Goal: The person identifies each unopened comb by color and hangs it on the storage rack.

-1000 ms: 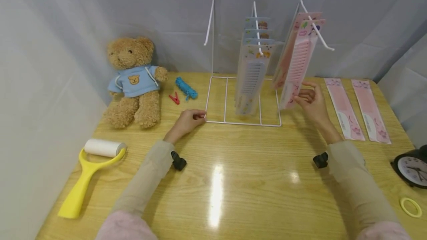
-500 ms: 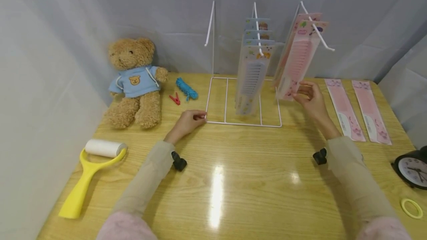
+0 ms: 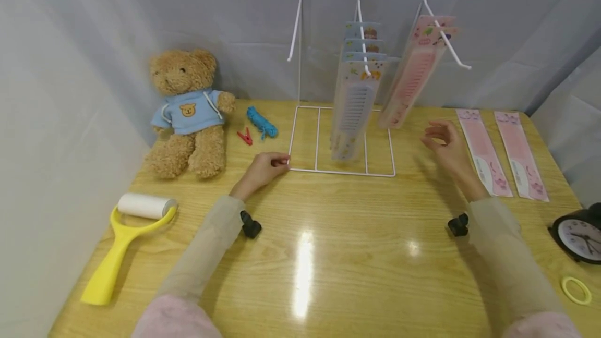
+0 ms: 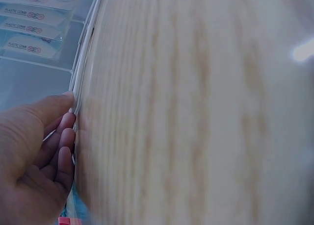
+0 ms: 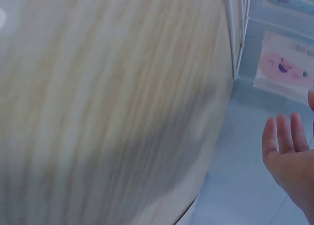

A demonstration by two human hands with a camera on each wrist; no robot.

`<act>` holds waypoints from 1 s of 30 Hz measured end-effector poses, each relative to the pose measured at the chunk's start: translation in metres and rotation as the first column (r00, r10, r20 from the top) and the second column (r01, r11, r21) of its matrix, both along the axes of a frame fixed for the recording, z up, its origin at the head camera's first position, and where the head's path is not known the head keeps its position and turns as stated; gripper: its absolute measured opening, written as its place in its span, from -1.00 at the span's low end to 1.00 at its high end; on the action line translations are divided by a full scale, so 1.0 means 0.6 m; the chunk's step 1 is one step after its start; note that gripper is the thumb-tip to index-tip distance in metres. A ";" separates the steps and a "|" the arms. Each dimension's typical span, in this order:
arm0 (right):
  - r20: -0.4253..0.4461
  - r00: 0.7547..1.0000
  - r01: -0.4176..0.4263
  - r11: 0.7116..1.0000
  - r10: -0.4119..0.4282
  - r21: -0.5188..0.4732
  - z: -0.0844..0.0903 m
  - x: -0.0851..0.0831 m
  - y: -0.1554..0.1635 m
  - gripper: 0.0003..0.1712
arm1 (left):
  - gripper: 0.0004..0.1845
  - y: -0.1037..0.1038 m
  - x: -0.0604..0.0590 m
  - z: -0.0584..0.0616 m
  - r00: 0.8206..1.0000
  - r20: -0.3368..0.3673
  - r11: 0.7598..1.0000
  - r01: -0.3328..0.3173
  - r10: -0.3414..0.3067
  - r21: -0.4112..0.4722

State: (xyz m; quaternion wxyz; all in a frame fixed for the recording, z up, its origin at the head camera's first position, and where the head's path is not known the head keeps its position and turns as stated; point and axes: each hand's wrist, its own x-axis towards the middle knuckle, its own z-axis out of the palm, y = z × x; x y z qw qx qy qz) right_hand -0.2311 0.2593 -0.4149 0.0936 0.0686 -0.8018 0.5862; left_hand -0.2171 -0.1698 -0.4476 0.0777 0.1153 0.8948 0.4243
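Pink comb cards (image 3: 413, 74): several hung on rack (image 3: 341, 172); two (image 3: 483, 151) remain on surface. Right hand (image 3: 446, 145) empty, fingers relaxed; left hand (image 3: 263, 167) pinches the base wire.

Small labels on the clear comb packets (image 4: 34, 26) in the left wrist view are too blurred to read; nothing else bears legible text.
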 end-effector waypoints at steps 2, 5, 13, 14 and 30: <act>0.005 1.000 0.011 1.000 -0.011 0.025 -0.001 0.006 0.011 -0.57 | -0.64 0.000 0.000 0.000 1.000 0.001 1.000 0.001 -0.001 -0.002; -0.003 1.000 0.029 0.998 -0.029 0.050 -0.003 0.013 0.029 -0.56 | -0.64 0.000 0.000 0.002 1.000 -0.003 1.000 0.006 -0.006 -0.006; 0.013 0.996 0.087 0.969 -0.092 0.232 -0.007 0.032 0.078 -0.71 | -0.65 0.000 0.000 0.002 1.000 -0.007 1.000 0.012 -0.012 -0.007; 0.028 0.994 0.095 0.959 -0.107 0.267 -0.006 0.035 0.084 -0.72 | -0.65 0.000 0.000 0.002 1.000 -0.006 1.000 0.011 -0.011 -0.005; 0.241 0.950 0.041 0.847 -0.197 0.529 -0.005 0.050 0.187 -0.30 | -0.66 -0.001 -0.003 -0.006 1.000 -0.007 1.000 -0.001 0.001 0.031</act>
